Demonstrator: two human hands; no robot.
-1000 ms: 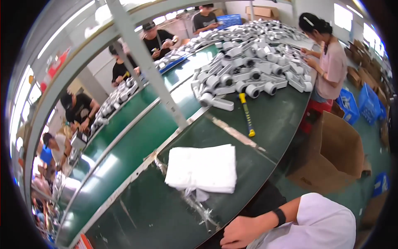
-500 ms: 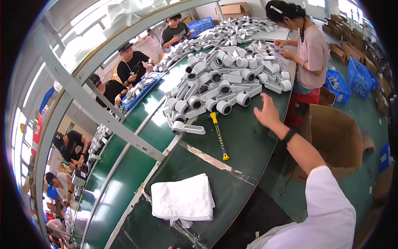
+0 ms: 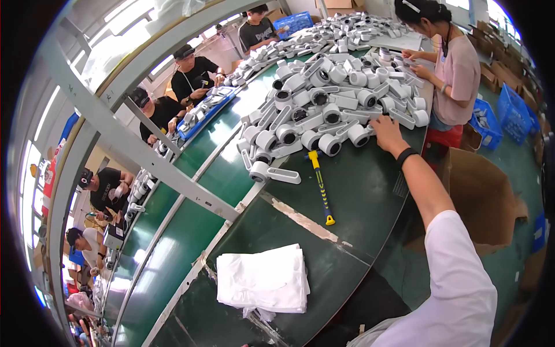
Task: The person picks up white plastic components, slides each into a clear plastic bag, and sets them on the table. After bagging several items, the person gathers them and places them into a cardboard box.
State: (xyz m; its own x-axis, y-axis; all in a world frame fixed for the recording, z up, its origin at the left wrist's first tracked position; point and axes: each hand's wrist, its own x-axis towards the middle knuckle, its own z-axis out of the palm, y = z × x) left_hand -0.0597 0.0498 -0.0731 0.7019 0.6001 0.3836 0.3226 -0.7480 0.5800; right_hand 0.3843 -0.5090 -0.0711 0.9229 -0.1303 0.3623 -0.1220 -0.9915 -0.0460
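Note:
My right hand (image 3: 387, 135), with a black band on the wrist, reaches to the near right edge of a big heap of white plastic housings (image 3: 345, 99). Each housing has a round cylindrical end, many with a dark ring inside, and a flat arm. The fingers curl over one white plastic housing (image 3: 359, 135) at the edge of the heap; my hand partly hides it. Of my left hand (image 3: 247, 345) only a trace shows at the bottom edge. A yellow and dark-blue hammer (image 3: 322, 188) lies on the green table, between the heap and a stack of white plastic bags (image 3: 263, 280).
A grey metal frame post (image 3: 162, 173) slants across the left. Beyond it runs a green conveyor (image 3: 156, 243), with several people working along it and a blue tray (image 3: 205, 113). A person in pink (image 3: 457, 75) works at the right, near an open cardboard box (image 3: 483, 199) and blue crates (image 3: 514, 114).
My right hand has moved forward from above the bare table onto the heap's near edge, and its fingers have come down on a white plastic housing. The whole view has shifted slightly.

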